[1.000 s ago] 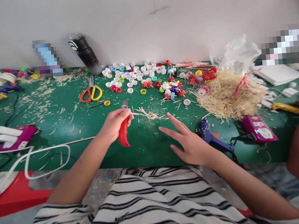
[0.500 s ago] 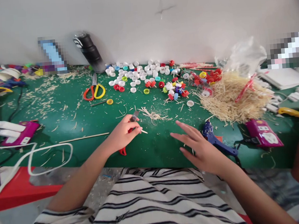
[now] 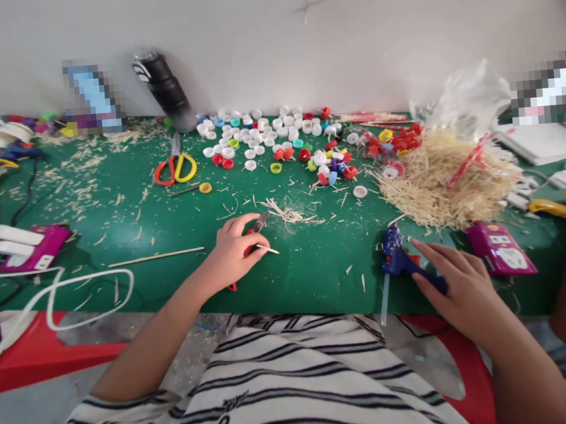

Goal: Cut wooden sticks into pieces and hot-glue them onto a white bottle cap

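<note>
Green desk [image 3: 298, 282], front edge: left hand [image 3: 237, 249] pinches stick [image 3: 271, 249]; right hand [image 3: 465, 282] grip parted, unclosed, at glue gun [image 3: 398, 259]. Fuller wrap should steady it.

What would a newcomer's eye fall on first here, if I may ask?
Probably the many bottle caps scattered towards the back of the green table, with the heap of thin pale sticks to their right. Nearer, the left hand pinches a small stick, and the right hand is at the blue glue gun.
</note>
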`<move>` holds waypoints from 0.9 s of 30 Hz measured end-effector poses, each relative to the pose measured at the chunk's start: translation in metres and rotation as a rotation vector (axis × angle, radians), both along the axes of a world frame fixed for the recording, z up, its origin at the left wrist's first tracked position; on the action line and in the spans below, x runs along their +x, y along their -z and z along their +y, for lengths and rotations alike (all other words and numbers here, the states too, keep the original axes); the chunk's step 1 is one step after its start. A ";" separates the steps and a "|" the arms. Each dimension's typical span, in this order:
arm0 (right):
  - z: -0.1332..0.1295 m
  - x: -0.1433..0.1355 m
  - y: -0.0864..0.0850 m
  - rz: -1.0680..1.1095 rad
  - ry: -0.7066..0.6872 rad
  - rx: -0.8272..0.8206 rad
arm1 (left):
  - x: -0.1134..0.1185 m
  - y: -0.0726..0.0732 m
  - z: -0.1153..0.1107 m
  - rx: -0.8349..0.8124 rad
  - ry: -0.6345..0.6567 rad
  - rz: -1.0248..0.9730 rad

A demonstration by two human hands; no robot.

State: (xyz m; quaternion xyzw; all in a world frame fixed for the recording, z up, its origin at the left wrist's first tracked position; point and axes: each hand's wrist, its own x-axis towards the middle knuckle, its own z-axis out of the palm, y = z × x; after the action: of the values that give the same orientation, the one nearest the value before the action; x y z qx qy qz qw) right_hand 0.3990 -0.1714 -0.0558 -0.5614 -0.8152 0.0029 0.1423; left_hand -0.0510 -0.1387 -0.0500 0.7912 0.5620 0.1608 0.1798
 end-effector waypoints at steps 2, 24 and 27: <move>0.004 0.000 0.004 0.001 -0.015 -0.060 | -0.001 -0.001 0.000 -0.001 0.006 0.014; 0.075 -0.052 -0.045 1.456 0.119 -0.335 | -0.025 -0.035 0.064 0.276 -0.165 -0.419; 0.087 -0.069 -0.047 1.524 0.121 -0.467 | -0.025 -0.031 0.084 0.222 -0.172 -0.398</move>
State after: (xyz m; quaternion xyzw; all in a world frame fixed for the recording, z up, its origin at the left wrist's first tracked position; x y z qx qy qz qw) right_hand 0.3302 -0.0845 -0.0091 -0.4636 -0.4400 0.5487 0.5389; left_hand -0.0755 -0.0543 -0.0190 0.7082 0.5596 0.3889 0.1843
